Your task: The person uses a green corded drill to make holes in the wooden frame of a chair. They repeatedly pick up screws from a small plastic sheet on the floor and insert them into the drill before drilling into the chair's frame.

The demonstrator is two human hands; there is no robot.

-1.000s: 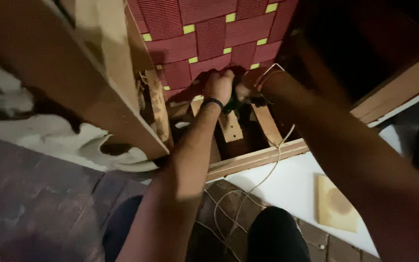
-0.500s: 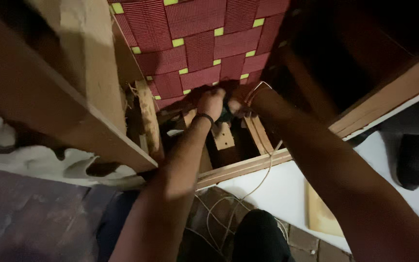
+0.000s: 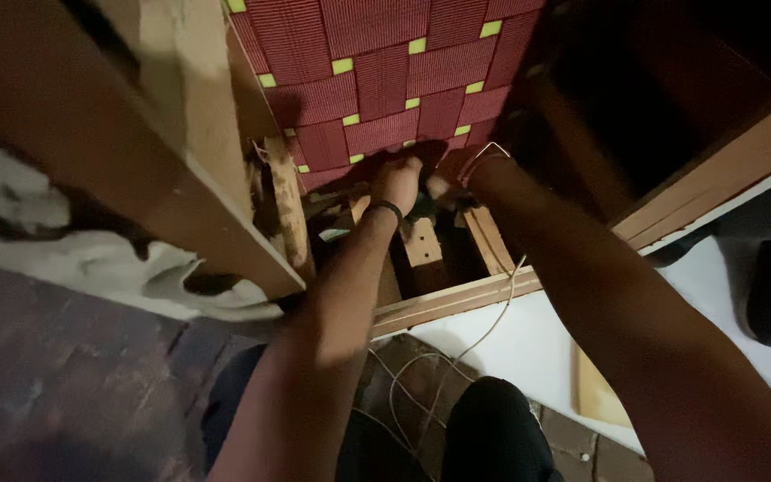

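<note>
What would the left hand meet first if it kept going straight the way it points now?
Most likely the red webbing. The left hand points up the frame toward the webbing's lower edge, which lies right ahead of its fingers. Depth is unclear in the shadow there, so they may already touch.

Both hands (image 3: 426, 183) are reaching into a narrow gap in a wooden frame (image 3: 457, 299). Red woven webbing (image 3: 385, 80) is closing it off above, a slanted board (image 3: 189, 178) is crowding the left, and a small wooden block (image 3: 422, 241) is sitting below.
</note>
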